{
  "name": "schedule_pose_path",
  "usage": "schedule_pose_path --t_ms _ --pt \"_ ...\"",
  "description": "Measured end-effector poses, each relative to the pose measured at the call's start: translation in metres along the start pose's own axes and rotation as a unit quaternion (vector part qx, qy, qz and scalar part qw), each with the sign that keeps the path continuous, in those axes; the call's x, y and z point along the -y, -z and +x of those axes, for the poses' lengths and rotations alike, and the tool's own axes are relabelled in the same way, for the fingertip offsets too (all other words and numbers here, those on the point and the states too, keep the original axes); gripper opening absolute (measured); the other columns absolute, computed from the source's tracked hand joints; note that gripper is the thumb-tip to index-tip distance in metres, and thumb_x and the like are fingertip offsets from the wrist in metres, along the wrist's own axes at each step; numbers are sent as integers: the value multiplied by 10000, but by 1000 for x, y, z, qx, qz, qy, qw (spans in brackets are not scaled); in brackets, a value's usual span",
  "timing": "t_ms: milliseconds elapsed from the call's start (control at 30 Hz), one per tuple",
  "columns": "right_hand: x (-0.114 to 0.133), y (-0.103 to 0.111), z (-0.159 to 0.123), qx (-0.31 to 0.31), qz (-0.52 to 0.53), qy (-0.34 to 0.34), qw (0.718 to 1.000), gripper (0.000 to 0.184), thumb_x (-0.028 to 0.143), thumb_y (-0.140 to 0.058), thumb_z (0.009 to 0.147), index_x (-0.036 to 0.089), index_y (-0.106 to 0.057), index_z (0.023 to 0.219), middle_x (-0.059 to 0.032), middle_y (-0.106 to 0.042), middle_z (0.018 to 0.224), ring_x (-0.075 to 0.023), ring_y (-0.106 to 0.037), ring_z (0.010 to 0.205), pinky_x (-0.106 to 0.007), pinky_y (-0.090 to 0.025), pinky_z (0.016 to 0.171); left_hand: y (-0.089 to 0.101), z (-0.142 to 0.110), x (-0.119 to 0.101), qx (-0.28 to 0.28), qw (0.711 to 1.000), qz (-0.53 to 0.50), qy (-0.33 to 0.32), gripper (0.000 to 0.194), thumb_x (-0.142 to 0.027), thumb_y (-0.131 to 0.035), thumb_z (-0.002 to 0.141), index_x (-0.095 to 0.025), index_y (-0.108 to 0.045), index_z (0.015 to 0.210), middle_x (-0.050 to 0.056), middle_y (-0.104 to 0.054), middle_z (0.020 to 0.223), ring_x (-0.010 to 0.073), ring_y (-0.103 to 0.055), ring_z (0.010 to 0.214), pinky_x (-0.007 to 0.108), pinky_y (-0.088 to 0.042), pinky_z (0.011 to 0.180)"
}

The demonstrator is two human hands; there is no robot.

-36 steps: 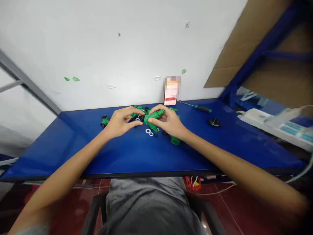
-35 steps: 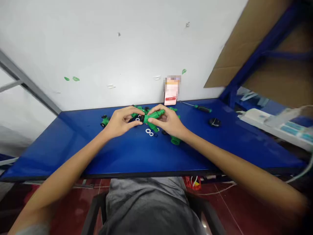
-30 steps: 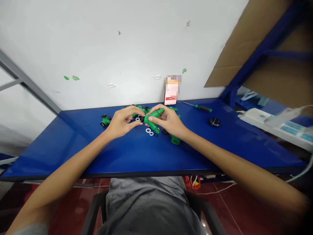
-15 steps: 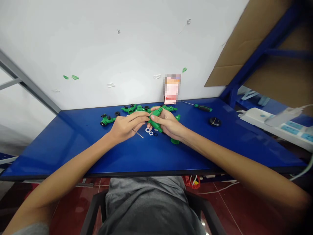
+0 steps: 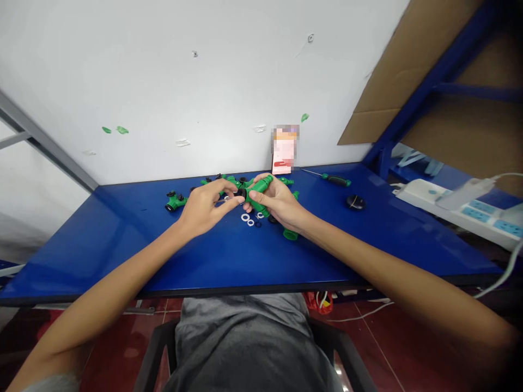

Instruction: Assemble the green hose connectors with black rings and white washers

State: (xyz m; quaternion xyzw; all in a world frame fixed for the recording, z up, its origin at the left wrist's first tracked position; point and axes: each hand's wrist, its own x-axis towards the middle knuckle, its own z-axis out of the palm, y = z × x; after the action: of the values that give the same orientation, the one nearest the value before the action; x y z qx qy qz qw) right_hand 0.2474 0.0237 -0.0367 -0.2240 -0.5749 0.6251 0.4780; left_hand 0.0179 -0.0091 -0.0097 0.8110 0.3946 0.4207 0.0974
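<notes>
The left forearm and right forearm are extended inward, with the left hand loosely curled and the right hand closed, almost meeting.

Card by wall pixelated, unreadable; right hand hides part of green fitting.

Passage runs over the near half of the blue counter, up to white washers; green hose fittings bunch beyond, toward the wall.
</notes>
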Motion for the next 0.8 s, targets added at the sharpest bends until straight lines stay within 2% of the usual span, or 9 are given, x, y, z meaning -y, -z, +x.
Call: schedule_pose_path --t_ms 100,200,267,400,500,567,633,700,800 --pt "-4 1 1 -1 -10 6 1000 630 541 -981 790 276 -494 1089 26 -743 891 -188 -760 746 -385 -655 752 2 0 -1 28 997 22 -67 259 -425 -704 1060 -199 -721 1184 99 -796 1189 115 -615 702 265 -496 655" --pt "-5 3 2 -4 -20 12 1000 628 547 -979 790 276 -495 1085 29 -735 857 -194 -763 750 -383 -653 753 3 1 -3 32 998 -33 -47 378 -408 -785 997 -233 -653 1304 123 -739 1385 101 -623 693 249 -476 589" --pt "-4 3 2 -4 -21 12 1000 633 551 -983 782 278 -495 1080 29 -736 868 -190 -759 743 -386 -658 759 3 1 -4 30 999 -42 -4 457 -459 -806 977 -232 -621 1328 93 -784 1270 110 -646 689 247 -491 594" --pt "-3 -1 1 -2 -24 17 1000 644 540 -992 770 278 -491 1078 23 -740 903 -186 -759 749 -382 -656 745 1 2 -1 68 998 -9 0 280 -453 -627 1092 -198 -691 1190 49 -819 1008 150 -711 751 270 -535 678" --pt "-1 -3 0 -6 -35 21 999 657 545 -1003 751 279 -489 1064 23 -729 893 -189 -758 750 -387 -655 748 -1 0 -1 56 998 6 -41 264 -391 -692 1046 -201 -696 1230 86 -810 1164 173 -737 871 266 -538 687" --pt "0 -3 0 -9 -40 20 999 655 558 -998 752 282 -489 1056 23 -727 894 -190 -757 748 -396 -660 758 -1 0 -2 35 999 1 -31 405 -405 -756 994 -214 -655 1336 100 -793 1255 192 -748 958 260 -548 691" --pt "1 -3 0 -9 -43 18 999 655 569 -992 756 283 -484 1054 22 -733 900 -190 -758 749 -398 -664 760 -1 0 -4 31 999 -6 -3 430 -447 -761 988 -209 -651 1329 84 -813 1175 192 -754 936 256 -550 687" --pt "1 -3 -1 -7 -44 17 999 661 566 -993 756 281 -477 1057 23 -739 892 -190 -761 749 -391 -661 750 -2 0 -5 39 999 -6 10 309 -450 -693 1042 -192 -693 1212 61 -821 1039 177 -749 862 253 -543 682" --pt "0 -3 -1 -5 -45 18 999 667 551 -1002 750 277 -472 1050 31 -743 861 -191 -766 740 -378 -655 733 -4 0 -4 44 999 9 -14 238 -408 -663 1077 -179 -723 1098 55 -818 1008 163 -735 830 246 -540 693"
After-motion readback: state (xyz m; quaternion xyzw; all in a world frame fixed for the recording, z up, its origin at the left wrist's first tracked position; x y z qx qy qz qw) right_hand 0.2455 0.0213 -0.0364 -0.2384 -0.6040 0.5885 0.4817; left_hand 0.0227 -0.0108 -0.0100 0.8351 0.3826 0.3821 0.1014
